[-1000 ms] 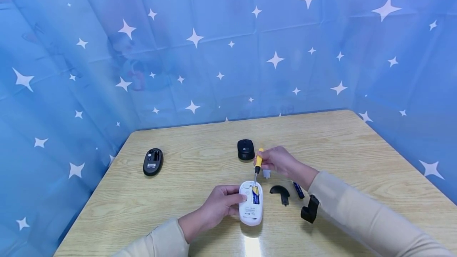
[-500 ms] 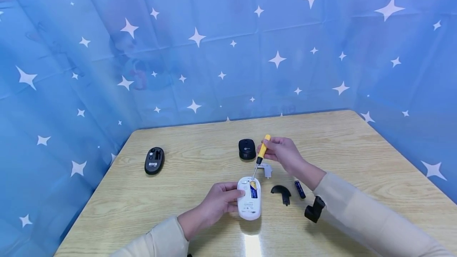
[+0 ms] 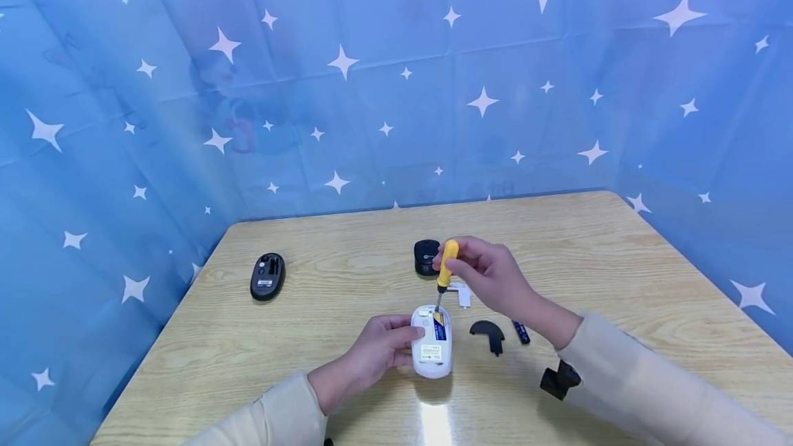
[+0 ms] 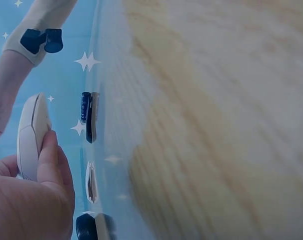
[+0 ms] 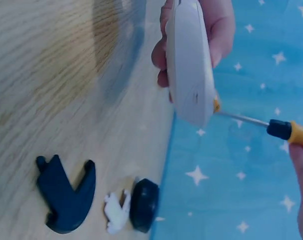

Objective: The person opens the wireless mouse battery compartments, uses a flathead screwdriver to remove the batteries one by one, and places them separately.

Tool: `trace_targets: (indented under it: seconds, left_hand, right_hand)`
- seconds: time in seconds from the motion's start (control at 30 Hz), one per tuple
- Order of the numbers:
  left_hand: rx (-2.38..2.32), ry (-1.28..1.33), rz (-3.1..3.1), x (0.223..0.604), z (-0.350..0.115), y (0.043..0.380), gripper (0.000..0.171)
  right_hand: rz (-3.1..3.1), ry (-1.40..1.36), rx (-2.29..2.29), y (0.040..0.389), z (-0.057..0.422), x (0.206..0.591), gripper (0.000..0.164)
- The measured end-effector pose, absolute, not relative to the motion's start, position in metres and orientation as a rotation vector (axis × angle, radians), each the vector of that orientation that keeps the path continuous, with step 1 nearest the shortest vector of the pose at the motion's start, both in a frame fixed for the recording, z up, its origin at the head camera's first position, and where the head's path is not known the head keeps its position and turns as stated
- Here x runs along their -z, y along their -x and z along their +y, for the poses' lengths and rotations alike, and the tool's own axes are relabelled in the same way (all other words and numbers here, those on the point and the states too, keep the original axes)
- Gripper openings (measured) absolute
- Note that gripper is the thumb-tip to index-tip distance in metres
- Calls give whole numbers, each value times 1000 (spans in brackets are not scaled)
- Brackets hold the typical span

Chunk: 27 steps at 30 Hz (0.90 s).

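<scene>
My left hand [image 3: 385, 346] grips a white computer mouse [image 3: 431, 358] by its left side, underside up and raised over the table. A blue and yellow battery [image 3: 440, 328] lies in the mouse's slot. My right hand [image 3: 489, 272] holds a screwdriver [image 3: 449, 260] by its yellow handle, shaft slanting down with the tip at the battery's upper end. In the right wrist view the metal shaft [image 5: 244, 118] meets the far side of the mouse [image 5: 191, 70]. The left wrist view has the mouse [image 4: 32, 135] between thumb and fingers.
Beyond the hands stands a black mouse [image 3: 424, 257], partly covered by the right fingers. A white cover [image 3: 463, 294], a black cover [image 3: 489, 330] and a loose battery [image 3: 522, 333] lie to the right. Another black mouse [image 3: 268, 277] lies upturned at the left of the wooden table [image 3: 334, 253].
The screwdriver handle has swung away to the right, then back left and more upright, its tip staying near the battery's upper end. The white mouse has shifted slightly up in view.
</scene>
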<state>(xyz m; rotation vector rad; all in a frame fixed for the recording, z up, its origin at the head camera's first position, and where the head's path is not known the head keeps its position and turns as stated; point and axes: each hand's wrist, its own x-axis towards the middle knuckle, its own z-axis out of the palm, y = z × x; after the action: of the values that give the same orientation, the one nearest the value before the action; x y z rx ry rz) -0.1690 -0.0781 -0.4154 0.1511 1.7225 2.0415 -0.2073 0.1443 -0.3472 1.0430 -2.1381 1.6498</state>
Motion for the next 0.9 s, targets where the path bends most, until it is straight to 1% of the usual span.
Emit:
trace_targets:
  seconds: [0.13,0.23,0.37,0.47,0.6,0.8,0.9]
  left_hand:
    - [-2038,-162,1717,416,-79,169,39]
    - [-2041,-171,1721,419,-79,169,38]
    - [-2038,-163,1738,422,-79,168,37]
    - [-2033,-148,1745,424,-78,168,37]
    - [-2034,-145,1746,426,-78,167,36]
    - [-2030,-173,1732,426,-77,165,36]
    - [-2031,-185,1727,426,-76,164,36]
  right_hand:
    - [-2037,-1288,-1378,203,139,346,23]
    - [-2050,-1297,-1371,204,137,346,22]
    - [-2184,-1073,-1640,207,138,346,13]
    - [-2264,-855,-1886,213,141,346,20]
    - [-2314,-652,-2096,224,146,352,30]
    - [-2335,-420,-2299,235,154,360,36]
    - [-2331,-319,-2390,239,157,364,36]
